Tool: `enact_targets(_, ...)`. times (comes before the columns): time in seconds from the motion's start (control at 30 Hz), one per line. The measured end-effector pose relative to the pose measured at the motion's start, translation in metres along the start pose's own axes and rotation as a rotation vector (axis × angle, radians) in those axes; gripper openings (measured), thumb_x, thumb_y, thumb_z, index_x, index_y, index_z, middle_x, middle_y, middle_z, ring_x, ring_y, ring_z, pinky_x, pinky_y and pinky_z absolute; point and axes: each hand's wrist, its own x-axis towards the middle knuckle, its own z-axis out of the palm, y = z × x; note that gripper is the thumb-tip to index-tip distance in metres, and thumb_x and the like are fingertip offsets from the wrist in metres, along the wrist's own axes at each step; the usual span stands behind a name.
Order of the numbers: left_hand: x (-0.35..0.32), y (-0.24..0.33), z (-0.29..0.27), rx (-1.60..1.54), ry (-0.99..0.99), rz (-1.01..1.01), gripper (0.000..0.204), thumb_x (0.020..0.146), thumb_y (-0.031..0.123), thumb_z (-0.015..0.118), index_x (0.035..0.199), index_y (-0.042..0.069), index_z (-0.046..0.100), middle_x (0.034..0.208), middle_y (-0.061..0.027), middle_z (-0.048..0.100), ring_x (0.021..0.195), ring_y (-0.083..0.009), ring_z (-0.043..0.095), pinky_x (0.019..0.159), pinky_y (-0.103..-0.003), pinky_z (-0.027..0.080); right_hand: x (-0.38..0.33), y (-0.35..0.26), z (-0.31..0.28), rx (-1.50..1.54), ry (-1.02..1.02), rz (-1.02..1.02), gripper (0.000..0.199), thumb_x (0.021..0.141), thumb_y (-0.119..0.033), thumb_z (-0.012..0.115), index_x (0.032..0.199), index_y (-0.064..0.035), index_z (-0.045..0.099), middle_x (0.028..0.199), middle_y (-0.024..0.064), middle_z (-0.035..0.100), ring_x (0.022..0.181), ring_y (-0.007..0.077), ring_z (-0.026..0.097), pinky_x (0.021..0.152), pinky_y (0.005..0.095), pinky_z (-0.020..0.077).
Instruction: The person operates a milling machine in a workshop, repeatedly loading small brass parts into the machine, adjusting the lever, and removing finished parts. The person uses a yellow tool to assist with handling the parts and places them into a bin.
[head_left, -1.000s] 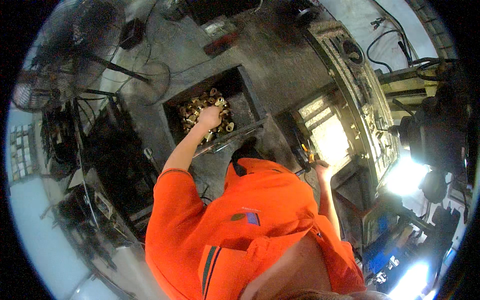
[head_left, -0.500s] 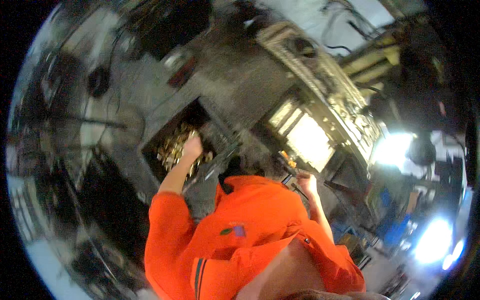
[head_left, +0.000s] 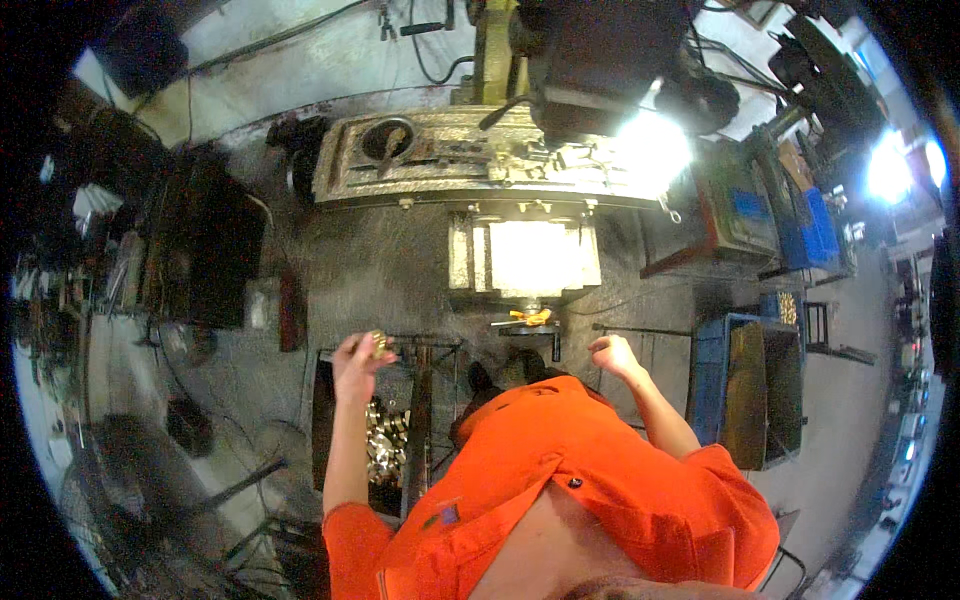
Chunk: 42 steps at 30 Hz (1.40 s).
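Above the far end of a dark bin point(head_left: 408, 490), my left hand point(head_left: 354, 366) grips a small brass-coloured fitting point(head_left: 379, 345) between thumb and fingers. Loose shiny metal fittings point(head_left: 386, 440) lie in the bin below that forearm. My right hand point(head_left: 614, 355) hangs in the air on the other side of my body, its fingers curled in and nothing visible in them. To its left, apart from it, is the machine's front handwheel point(head_left: 530, 325) with a yellow piece on it and a dark crank handle point(head_left: 556, 346).
Ahead stands a milling machine with a long metal table point(head_left: 440, 180), a brightly lit front point(head_left: 530, 258) and a lamp point(head_left: 650, 150). A blue crate point(head_left: 711, 390) stands at the right, with a red-edged cabinet point(head_left: 715, 225) beyond. A dark cabinet point(head_left: 205, 235) is at the left.
My left hand has come up out of the bin with a brass fitting. My right hand has moved away from the crank handle. The view has swung round to face the machine.
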Motion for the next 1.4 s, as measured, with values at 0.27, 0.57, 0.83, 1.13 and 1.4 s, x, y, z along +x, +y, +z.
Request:
enact_targets(0.27,0.070,-0.050,0.138,-0.256,-0.313,-0.105,0.021,0.083,-0.001,0.055,0.103,-0.004,0.051,0.098,-0.0175,0.059,0.089,-0.0259,0.061,0.082,-0.038,0.052,-0.022,0.042,-0.010,0.102,0.043,0.077,0.039,0.060,-0.012,0.056,0.095,-0.0008,0.065,0.091,0.0167,0.065,0.088,0.0248,0.063,0.078,0.0305,0.0478)
enact_targets(0.57,0.149,-0.051,0.241,0.161,-0.299,-0.044,0.018,0.084,0.011,0.059,0.099,0.002,0.059,0.072,-0.0048,0.059,0.058,-0.0129,0.058,0.055,-0.024,0.051,0.000,0.103,-0.038,0.263,0.128,0.038,0.037,0.062,-0.011,0.054,0.095,-0.0003,0.065,0.091,0.0155,0.066,0.087,0.0239,0.063,0.078,0.0296,0.0476)
enact_targets(0.83,0.218,-0.046,0.296,0.805,-0.237,0.300,0.015,0.080,0.010,0.060,0.090,0.000,0.060,0.072,-0.0101,0.064,0.066,-0.0197,0.064,0.057,-0.029,0.051,0.004,0.157,-0.052,0.285,0.154,0.089,0.036,0.063,-0.011,0.057,0.096,-0.0020,0.065,0.093,0.0153,0.066,0.081,0.0235,0.064,0.071,0.0303,0.0495)
enact_targets(1.13,0.252,-0.059,0.330,1.713,-0.116,0.698,0.024,0.077,0.030,0.056,0.082,0.008,0.063,0.082,-0.0140,0.064,0.079,-0.0318,0.062,0.069,-0.041,0.049,-0.016,0.175,-0.058,0.284,0.270,0.135,0.035,0.062,-0.015,0.053,0.091,-0.0001,0.066,0.089,0.0166,0.066,0.084,0.0252,0.064,0.074,0.0311,0.0492)
enact_targets(1.4,0.263,-0.056,0.317,1.604,-0.306,0.574,0.029,0.074,0.037,0.061,0.081,0.008,0.064,0.086,-0.0126,0.064,0.079,-0.0289,0.062,0.069,-0.038,0.049,-0.019,0.157,-0.032,0.356,0.196,0.207,0.037,0.061,-0.014,0.057,0.095,-0.0022,0.066,0.091,0.0144,0.066,0.084,0.0240,0.064,0.075,0.0295,0.0487)
